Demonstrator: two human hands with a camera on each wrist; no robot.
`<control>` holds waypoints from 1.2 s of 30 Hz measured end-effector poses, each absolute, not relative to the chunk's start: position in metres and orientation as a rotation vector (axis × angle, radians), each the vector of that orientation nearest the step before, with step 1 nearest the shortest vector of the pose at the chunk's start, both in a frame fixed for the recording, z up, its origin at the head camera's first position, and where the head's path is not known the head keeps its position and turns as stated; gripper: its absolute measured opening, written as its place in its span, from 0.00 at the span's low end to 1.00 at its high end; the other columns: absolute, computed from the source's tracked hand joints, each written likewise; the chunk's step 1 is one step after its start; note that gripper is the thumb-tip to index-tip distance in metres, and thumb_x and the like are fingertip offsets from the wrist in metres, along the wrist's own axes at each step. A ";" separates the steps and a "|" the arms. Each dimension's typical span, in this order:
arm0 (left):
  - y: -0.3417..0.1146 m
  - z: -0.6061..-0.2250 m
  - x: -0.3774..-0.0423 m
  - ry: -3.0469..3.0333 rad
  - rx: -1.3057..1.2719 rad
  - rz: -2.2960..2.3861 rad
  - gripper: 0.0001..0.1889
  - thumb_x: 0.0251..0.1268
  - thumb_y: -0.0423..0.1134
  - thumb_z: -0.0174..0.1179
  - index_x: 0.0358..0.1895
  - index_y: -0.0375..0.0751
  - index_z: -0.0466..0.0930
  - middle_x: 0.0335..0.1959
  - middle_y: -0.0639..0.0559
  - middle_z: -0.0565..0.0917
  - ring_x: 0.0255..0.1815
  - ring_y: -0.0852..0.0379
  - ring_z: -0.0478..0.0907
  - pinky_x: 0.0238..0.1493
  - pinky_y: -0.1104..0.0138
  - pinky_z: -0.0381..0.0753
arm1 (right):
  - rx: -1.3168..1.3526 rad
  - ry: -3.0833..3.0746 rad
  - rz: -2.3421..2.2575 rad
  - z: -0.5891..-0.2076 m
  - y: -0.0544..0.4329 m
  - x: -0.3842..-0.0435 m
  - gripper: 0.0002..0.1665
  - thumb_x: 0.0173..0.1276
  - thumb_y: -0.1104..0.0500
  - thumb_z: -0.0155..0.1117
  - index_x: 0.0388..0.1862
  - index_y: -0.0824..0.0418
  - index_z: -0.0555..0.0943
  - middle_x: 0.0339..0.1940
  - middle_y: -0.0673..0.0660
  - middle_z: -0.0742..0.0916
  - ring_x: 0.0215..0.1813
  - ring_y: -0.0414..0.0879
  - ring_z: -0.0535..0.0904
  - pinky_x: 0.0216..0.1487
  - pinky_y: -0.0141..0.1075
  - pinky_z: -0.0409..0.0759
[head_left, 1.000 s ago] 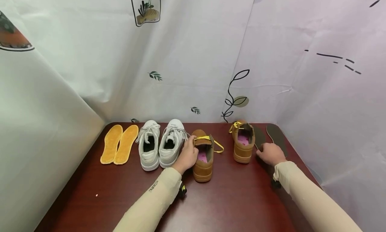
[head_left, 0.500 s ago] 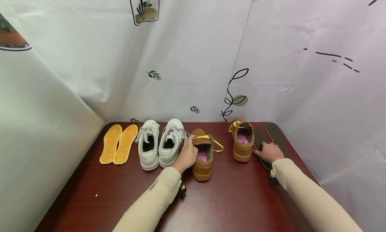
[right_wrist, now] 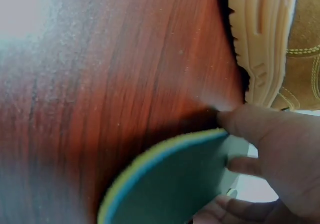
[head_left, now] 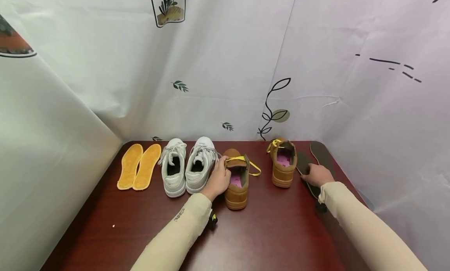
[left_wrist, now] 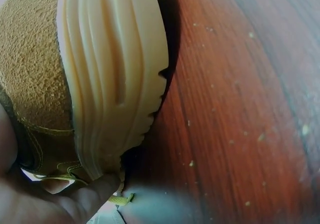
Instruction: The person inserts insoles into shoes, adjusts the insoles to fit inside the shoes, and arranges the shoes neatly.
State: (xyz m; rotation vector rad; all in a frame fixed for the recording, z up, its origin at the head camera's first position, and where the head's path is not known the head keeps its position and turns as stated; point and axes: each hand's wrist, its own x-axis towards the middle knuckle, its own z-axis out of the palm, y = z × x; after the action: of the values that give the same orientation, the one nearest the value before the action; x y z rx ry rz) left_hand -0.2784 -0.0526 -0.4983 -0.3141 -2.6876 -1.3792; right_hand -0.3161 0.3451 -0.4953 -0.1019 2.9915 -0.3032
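Left hand [head_left: 219, 178]: fingers bent firmly around the side of a brown suede shoe with yellow laces and a tan ridged sole [head_left: 237, 196] — grip secure, shoe upright on the dark red wood-grain table [head_left: 274, 232], near its far edge. Right hand [head_left: 319, 175]: partly open, thumb at the rim of a flat dark green insole [right_wrist: 170, 179], fingers over its face — whether it is pinched cannot be told. The insole lies just beside the matching brown suede shoe [head_left: 283, 174].
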 end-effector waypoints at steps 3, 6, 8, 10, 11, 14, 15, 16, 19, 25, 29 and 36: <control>-0.054 -0.501 -0.280 -2.679 -0.316 -1.375 0.25 0.69 0.30 0.45 0.70 0.37 0.62 0.67 0.34 0.69 0.69 0.42 0.67 0.69 0.49 0.67 | -0.104 2.972 -0.354 -0.492 0.344 -0.315 0.31 0.65 0.49 0.67 0.54 0.74 0.79 0.44 0.70 0.86 0.44 0.63 0.83 0.43 0.56 0.81; -0.056 -0.502 -0.280 -2.686 -0.312 -1.363 0.25 0.69 0.30 0.45 0.70 0.38 0.62 0.66 0.35 0.70 0.69 0.44 0.68 0.69 0.51 0.67 | -0.098 2.962 -0.384 -0.489 0.343 -0.313 0.26 0.66 0.50 0.66 0.50 0.72 0.83 0.43 0.68 0.87 0.43 0.61 0.84 0.42 0.55 0.81; -0.056 -0.502 -0.278 -2.685 -0.308 -1.377 0.25 0.70 0.30 0.45 0.70 0.38 0.62 0.66 0.35 0.70 0.69 0.44 0.68 0.69 0.51 0.67 | -0.087 2.963 -0.406 -0.488 0.342 -0.311 0.21 0.67 0.51 0.66 0.45 0.69 0.85 0.38 0.65 0.88 0.38 0.57 0.84 0.39 0.52 0.81; -0.057 -0.501 -0.276 -2.690 -0.303 -1.392 0.24 0.70 0.30 0.45 0.69 0.39 0.62 0.66 0.36 0.70 0.69 0.44 0.67 0.70 0.52 0.66 | -0.071 2.958 -0.424 -0.487 0.342 -0.309 0.17 0.68 0.51 0.65 0.36 0.67 0.86 0.30 0.60 0.87 0.31 0.53 0.81 0.33 0.47 0.79; -0.057 -0.501 -0.275 -2.688 -0.302 -1.400 0.24 0.70 0.30 0.45 0.69 0.38 0.63 0.66 0.36 0.70 0.69 0.44 0.67 0.70 0.51 0.66 | -0.072 2.960 -0.431 -0.487 0.342 -0.309 0.16 0.68 0.51 0.64 0.32 0.65 0.85 0.26 0.58 0.86 0.28 0.50 0.79 0.30 0.44 0.77; -0.057 -0.501 -0.273 -2.674 -0.312 -1.405 0.24 0.70 0.30 0.44 0.68 0.37 0.64 0.66 0.35 0.71 0.69 0.43 0.67 0.69 0.50 0.66 | -0.065 2.974 -0.446 -0.485 0.342 -0.308 0.16 0.68 0.51 0.64 0.23 0.59 0.83 0.17 0.50 0.80 0.22 0.45 0.72 0.26 0.39 0.70; -0.057 -0.501 -0.273 -2.669 -0.316 -1.401 0.23 0.70 0.30 0.44 0.68 0.37 0.64 0.66 0.35 0.70 0.69 0.43 0.67 0.69 0.50 0.66 | -0.071 2.987 -0.445 -0.483 0.342 -0.307 0.17 0.68 0.51 0.63 0.21 0.58 0.81 0.15 0.49 0.78 0.21 0.44 0.71 0.25 0.38 0.68; -0.056 -0.502 -0.274 -2.665 -0.319 -1.393 0.23 0.71 0.30 0.44 0.68 0.37 0.64 0.66 0.35 0.70 0.69 0.43 0.67 0.69 0.50 0.66 | -0.073 3.004 -0.444 -0.481 0.342 -0.307 0.18 0.68 0.51 0.63 0.19 0.57 0.80 0.14 0.48 0.76 0.20 0.44 0.69 0.25 0.38 0.68; -0.055 -0.502 -0.276 -2.658 -0.314 -1.383 0.22 0.72 0.31 0.44 0.68 0.38 0.64 0.66 0.35 0.70 0.69 0.43 0.67 0.70 0.50 0.66 | -0.075 3.050 -0.450 -0.472 0.344 -0.306 0.19 0.67 0.51 0.62 0.17 0.56 0.77 0.13 0.47 0.74 0.20 0.44 0.68 0.24 0.38 0.66; -0.054 -0.500 -0.278 -2.666 -0.261 -1.381 0.19 0.78 0.37 0.44 0.67 0.42 0.67 0.66 0.38 0.71 0.71 0.44 0.67 0.70 0.51 0.66 | -0.076 3.105 -0.481 -0.456 0.347 -0.301 0.18 0.65 0.52 0.62 0.17 0.56 0.77 0.15 0.48 0.76 0.21 0.45 0.69 0.24 0.39 0.65; -0.054 -0.499 -0.279 -2.673 -0.225 -1.355 0.17 0.80 0.41 0.43 0.65 0.44 0.69 0.66 0.39 0.72 0.70 0.45 0.68 0.69 0.50 0.67 | -0.077 3.119 -0.504 -0.449 0.350 -0.298 0.20 0.66 0.51 0.60 0.14 0.54 0.73 0.12 0.46 0.70 0.19 0.44 0.65 0.23 0.38 0.63; -0.054 -0.496 -0.283 -2.663 -0.199 -1.315 0.16 0.80 0.43 0.43 0.63 0.45 0.71 0.63 0.41 0.76 0.66 0.44 0.73 0.66 0.49 0.71 | -0.070 3.111 -0.524 -0.435 0.353 -0.292 0.23 0.69 0.50 0.58 0.14 0.53 0.68 0.11 0.46 0.65 0.18 0.43 0.60 0.22 0.37 0.61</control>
State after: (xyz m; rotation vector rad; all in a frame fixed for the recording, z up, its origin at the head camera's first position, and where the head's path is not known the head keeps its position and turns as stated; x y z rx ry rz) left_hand -0.2827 -0.0539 -0.4964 -0.1993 -2.6633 -1.3147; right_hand -0.2920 0.3530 -0.4349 -0.0701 3.1109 -0.5236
